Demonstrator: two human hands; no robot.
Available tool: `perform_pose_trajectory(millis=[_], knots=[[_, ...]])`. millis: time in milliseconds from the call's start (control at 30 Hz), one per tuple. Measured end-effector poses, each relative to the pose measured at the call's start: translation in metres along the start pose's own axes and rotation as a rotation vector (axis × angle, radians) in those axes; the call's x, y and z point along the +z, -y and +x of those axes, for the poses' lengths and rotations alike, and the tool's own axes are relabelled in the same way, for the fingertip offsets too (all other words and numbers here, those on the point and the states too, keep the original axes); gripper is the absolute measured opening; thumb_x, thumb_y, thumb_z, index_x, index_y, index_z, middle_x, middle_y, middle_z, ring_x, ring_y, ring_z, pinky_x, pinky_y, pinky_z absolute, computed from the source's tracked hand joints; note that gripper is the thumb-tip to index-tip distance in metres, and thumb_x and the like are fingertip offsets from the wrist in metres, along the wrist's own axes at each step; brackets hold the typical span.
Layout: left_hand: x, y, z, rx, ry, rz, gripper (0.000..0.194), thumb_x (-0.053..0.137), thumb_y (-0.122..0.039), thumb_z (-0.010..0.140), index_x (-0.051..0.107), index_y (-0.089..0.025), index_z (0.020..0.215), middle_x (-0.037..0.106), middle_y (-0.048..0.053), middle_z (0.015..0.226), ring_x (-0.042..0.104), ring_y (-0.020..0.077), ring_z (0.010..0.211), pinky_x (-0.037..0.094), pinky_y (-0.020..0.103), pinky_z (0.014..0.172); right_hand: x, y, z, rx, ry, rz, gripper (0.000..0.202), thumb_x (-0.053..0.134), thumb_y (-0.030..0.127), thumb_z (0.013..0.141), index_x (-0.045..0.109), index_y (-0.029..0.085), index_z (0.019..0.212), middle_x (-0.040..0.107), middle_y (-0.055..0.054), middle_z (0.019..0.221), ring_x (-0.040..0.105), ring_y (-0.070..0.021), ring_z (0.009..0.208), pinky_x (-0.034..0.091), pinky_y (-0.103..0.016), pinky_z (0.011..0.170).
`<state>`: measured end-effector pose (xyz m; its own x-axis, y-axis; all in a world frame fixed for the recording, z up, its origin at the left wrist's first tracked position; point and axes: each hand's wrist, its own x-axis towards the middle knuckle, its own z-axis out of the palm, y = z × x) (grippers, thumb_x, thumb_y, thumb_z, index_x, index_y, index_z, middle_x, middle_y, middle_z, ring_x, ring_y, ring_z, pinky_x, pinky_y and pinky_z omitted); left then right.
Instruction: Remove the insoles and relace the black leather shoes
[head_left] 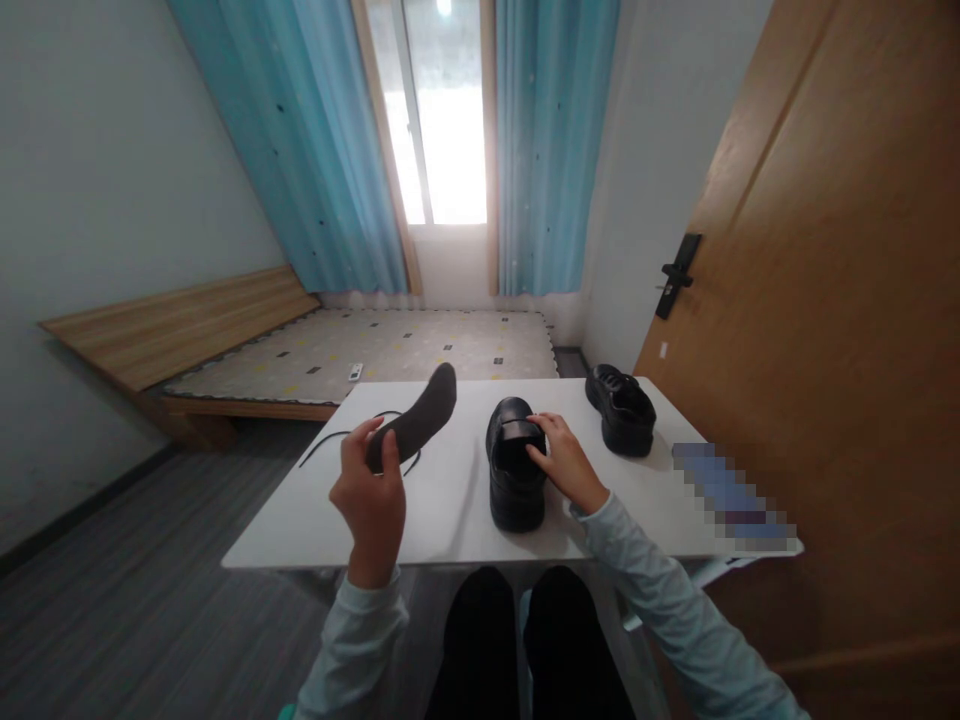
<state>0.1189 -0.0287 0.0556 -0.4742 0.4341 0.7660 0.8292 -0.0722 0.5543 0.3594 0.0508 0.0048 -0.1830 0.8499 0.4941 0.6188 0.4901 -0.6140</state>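
A dark insole [422, 412] is pinched at its near end in my left hand [370, 497], raised above the left half of the white table. Under it lies a black shoelace [325, 440], partly hidden by the hand and the insole. One black shoe [517, 508] rests on the table in front of me, its toe pointing away and no lace visible on it. My right hand [564, 460] grips the shoe's tongue [523, 430] at its right side, thumb and fingers closed on it. A second black shoe [628, 415], with its lace in, stands further right.
The white table [442, 535] spans the space before my knees. A blurred blue item [724, 490] lies at its right edge. Behind are a bed [420, 345] with a small white remote [355, 372] and a window. A wooden door [825, 330] stands close on the right.
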Motion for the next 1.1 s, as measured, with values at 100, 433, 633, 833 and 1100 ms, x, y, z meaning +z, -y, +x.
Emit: perform_pose_trajectory(millis=[100,433,633,833,1100], knots=[[-0.004,-0.015,-0.007,0.111,-0.046,-0.005,0.020,0.053,-0.031,0.090,0.062,-0.018,0.102,0.070,0.005,0.095,0.067,0.0145,0.076,0.046,0.022,0.062,0.000,0.003,0.000,-0.014,-0.002,0.001,0.045,0.056,0.017,0.078,0.053,0.021,0.122,0.051,-0.011,0.120,0.050,-0.0257,0.115,0.040,-0.046,0.101],[-0.006,-0.054,-0.051,0.698,0.134,-0.302,0.032,0.058,-0.004,0.083,0.057,-0.012,0.114,0.071,0.009,0.099,0.067,0.0147,0.092,0.052,0.024,0.083,-0.004,0.006,-0.002,-0.011,-0.122,0.073,0.053,0.059,0.024,0.078,0.043,0.017,0.128,0.055,-0.015,0.122,0.052,-0.0290,0.113,0.042,-0.049,0.098],[-0.008,-0.063,-0.075,0.814,0.321,-0.404,0.031,0.056,-0.006,0.083,0.058,-0.012,0.114,0.070,0.011,0.101,0.064,0.0189,0.097,0.054,0.030,0.083,-0.004,0.013,-0.003,0.054,-0.168,0.211,0.076,0.057,0.021,0.077,0.021,0.022,0.144,0.055,-0.014,0.123,0.058,-0.0247,0.104,0.048,-0.042,0.090],[-0.006,-0.068,-0.077,0.838,0.576,-0.409,0.019,0.053,-0.014,0.088,0.061,-0.017,0.104,0.070,0.005,0.092,0.064,0.0142,0.084,0.053,0.027,0.075,-0.008,0.023,-0.003,0.009,-0.190,0.212,0.048,0.036,0.019,0.088,0.049,0.030,0.133,0.050,-0.007,0.127,0.054,-0.0204,0.110,0.042,-0.039,0.099],[-0.014,-0.070,-0.053,0.636,1.022,-0.591,0.041,0.062,-0.048,0.080,0.061,-0.018,0.108,0.068,0.007,0.101,0.061,0.0193,0.093,0.051,0.032,0.083,-0.007,0.020,-0.004,-0.039,-0.189,0.213,0.040,0.038,0.015,0.086,0.067,0.023,0.111,0.059,-0.006,0.114,0.055,-0.0202,0.109,0.042,-0.037,0.099]])
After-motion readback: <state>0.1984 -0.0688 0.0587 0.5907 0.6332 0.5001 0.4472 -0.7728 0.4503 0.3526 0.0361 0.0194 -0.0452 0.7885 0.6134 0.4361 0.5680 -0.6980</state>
